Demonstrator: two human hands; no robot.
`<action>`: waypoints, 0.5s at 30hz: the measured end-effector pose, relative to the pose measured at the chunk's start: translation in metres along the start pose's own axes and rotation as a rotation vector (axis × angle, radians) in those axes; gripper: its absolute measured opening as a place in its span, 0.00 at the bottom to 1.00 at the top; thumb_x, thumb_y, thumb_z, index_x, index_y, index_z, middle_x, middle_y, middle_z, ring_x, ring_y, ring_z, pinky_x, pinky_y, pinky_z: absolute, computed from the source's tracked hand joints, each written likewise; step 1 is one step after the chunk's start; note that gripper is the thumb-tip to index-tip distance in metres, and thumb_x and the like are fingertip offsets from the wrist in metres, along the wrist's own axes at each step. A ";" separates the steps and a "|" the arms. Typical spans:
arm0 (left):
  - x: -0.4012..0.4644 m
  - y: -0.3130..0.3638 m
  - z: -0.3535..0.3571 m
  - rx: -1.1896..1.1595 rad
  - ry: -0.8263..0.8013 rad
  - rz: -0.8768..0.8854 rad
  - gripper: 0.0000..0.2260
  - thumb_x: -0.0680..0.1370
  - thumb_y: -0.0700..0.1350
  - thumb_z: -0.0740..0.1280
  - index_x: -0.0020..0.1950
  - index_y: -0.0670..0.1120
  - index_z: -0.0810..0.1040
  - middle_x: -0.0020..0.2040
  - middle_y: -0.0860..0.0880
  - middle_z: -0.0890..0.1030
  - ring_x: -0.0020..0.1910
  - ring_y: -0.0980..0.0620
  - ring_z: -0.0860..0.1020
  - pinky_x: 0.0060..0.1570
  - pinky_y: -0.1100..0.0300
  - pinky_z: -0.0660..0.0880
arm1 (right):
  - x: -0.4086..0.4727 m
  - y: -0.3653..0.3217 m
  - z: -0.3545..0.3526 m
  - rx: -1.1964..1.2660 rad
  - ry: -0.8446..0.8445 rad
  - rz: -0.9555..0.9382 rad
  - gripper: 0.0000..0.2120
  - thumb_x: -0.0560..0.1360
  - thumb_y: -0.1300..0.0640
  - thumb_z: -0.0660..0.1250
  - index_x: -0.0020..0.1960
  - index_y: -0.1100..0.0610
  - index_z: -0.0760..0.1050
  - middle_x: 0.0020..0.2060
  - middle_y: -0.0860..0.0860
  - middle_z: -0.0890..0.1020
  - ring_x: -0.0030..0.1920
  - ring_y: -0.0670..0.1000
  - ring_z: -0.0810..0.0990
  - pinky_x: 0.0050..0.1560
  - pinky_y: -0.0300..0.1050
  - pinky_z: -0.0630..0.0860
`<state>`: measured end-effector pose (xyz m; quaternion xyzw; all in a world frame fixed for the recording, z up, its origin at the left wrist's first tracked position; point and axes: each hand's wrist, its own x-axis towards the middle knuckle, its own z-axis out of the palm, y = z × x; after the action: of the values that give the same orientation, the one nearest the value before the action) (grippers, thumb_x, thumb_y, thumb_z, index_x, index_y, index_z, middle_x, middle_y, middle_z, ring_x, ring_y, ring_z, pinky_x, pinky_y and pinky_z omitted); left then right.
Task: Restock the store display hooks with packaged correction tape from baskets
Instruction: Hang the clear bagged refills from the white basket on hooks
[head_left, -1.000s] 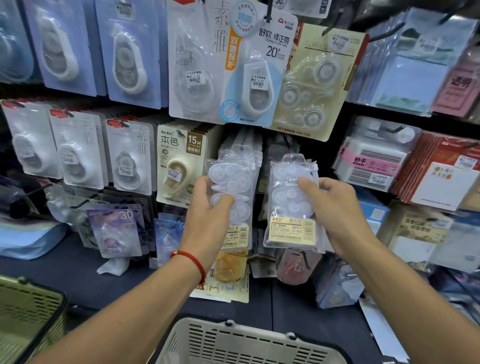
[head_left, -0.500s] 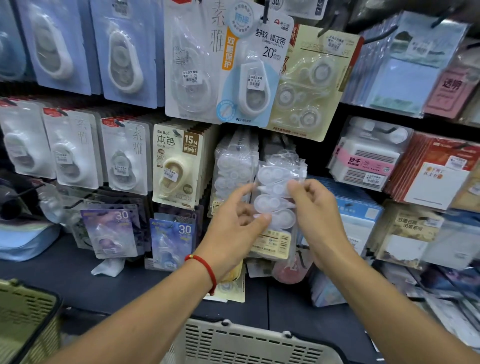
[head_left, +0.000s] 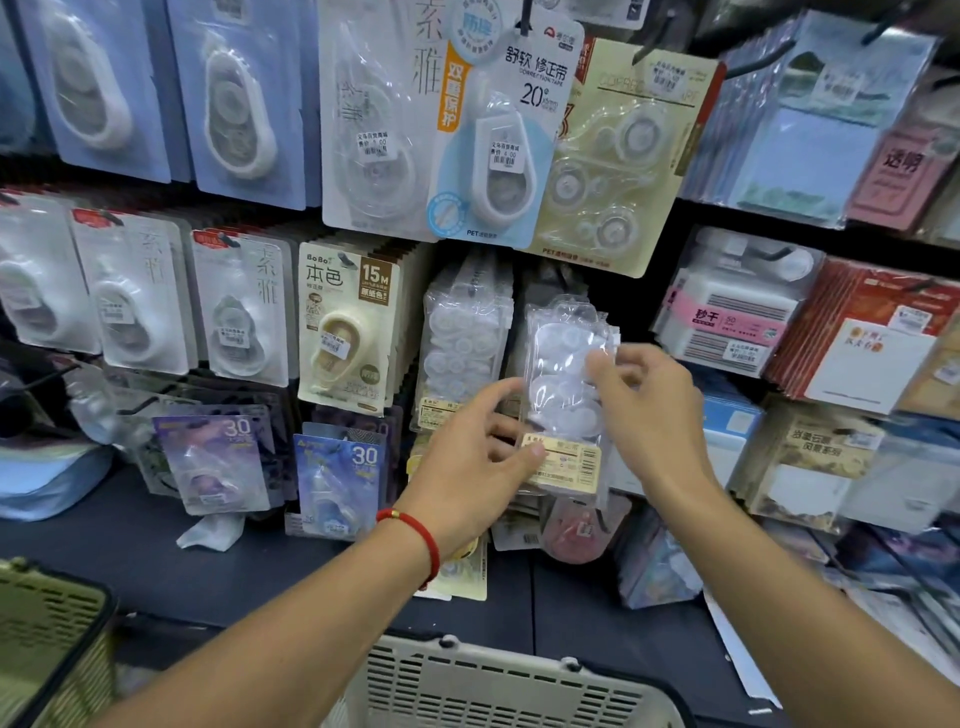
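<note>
Both hands are meeting on one clear pack of correction tape held up in front of the display wall, just right of a hanging stack of matching clear packs. The left hand, with a red cord bracelet at its wrist, is grasping the lower left part of the pack: its thumb is pressing on the cream label at the bottom while the fingers are reaching round behind the plastic. The right hand is pinching the pack's right edge higher up, fingertips curling onto the blister front. The pack is standing roughly upright, its top near the dark gap where a hook would be, though I cannot tell whether it is hanging on anything. To the left of the stack a beige 15M tape card is hanging, and further left grey-white carded tapes. Above, a large blue-and-white card is overlapping a cream one. Off to the right, a white boxed item with a pink band and red-edged packets are filling the hooks. Below the arms, a pale slatted basket is sitting at the bottom edge, and an olive basket is showing at the lower left corner.
</note>
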<state>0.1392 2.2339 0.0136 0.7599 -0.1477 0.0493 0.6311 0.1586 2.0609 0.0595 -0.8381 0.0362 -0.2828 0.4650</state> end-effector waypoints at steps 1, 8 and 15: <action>0.001 -0.005 -0.001 0.169 0.008 0.033 0.29 0.80 0.44 0.74 0.79 0.54 0.69 0.59 0.51 0.81 0.54 0.53 0.83 0.60 0.57 0.80 | -0.006 0.003 0.001 -0.125 0.041 -0.106 0.15 0.82 0.46 0.68 0.64 0.53 0.76 0.54 0.45 0.81 0.52 0.46 0.81 0.51 0.40 0.75; 0.008 -0.017 -0.021 0.953 0.157 0.303 0.32 0.75 0.39 0.71 0.78 0.49 0.68 0.81 0.43 0.61 0.81 0.42 0.58 0.73 0.45 0.69 | -0.020 0.042 0.029 -0.693 -0.117 -0.622 0.31 0.78 0.59 0.71 0.79 0.59 0.67 0.80 0.60 0.64 0.79 0.61 0.65 0.74 0.59 0.69; 0.013 -0.032 -0.022 1.072 0.099 0.243 0.46 0.74 0.34 0.66 0.86 0.55 0.44 0.84 0.51 0.31 0.84 0.48 0.35 0.81 0.46 0.57 | 0.022 0.048 0.084 -0.851 -0.223 -0.351 0.48 0.74 0.60 0.69 0.86 0.53 0.46 0.85 0.54 0.38 0.85 0.56 0.42 0.81 0.61 0.58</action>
<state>0.1637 2.2581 -0.0092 0.9491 -0.1587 0.2258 0.1518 0.2298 2.0909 -0.0031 -0.9730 -0.0432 -0.2254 0.0263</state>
